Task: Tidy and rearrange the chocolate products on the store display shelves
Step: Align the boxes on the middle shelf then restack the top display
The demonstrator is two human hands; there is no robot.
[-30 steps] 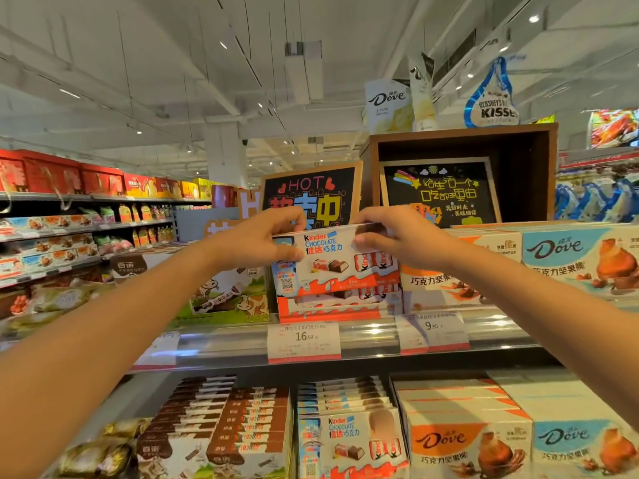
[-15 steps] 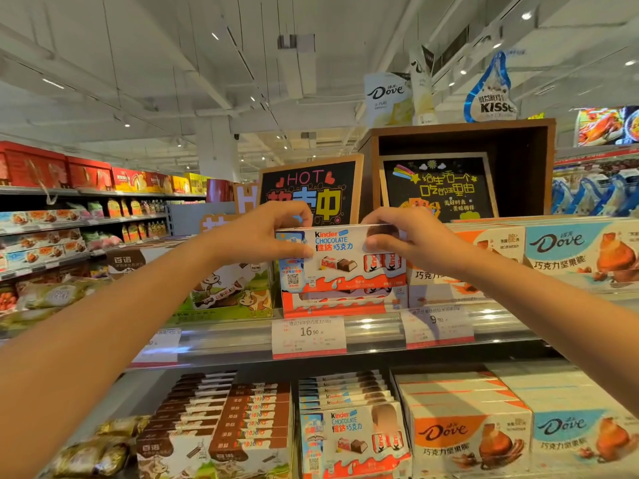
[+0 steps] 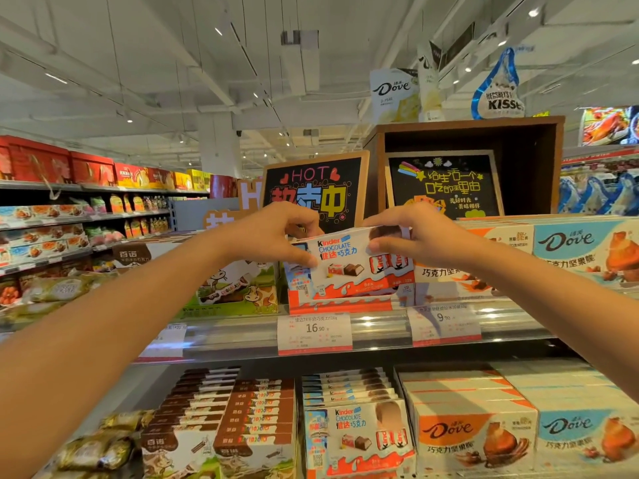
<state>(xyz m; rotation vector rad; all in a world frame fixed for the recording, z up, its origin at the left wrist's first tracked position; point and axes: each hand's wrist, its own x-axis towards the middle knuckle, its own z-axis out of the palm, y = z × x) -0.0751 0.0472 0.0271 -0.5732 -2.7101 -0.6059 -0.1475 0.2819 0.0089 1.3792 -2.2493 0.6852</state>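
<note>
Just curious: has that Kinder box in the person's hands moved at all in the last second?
Yes. The Kinder box has sunk a little toward the red display tray beneath it and now covers more of the boxes stacked there.

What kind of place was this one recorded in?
A supermarket confectionery aisle, most likely. Shelf rails carry price tags, stacked Dove boxes and Kinder boxes fill the shelves, and a chalkboard "HOT" sign stands on top.

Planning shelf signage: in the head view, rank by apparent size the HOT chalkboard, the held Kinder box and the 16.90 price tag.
1. HOT chalkboard, partly hidden by hands
2. Kinder box
3. 16.90 price tag
The chalkboard stands farther back, so its true lead is probably bigger.
</note>
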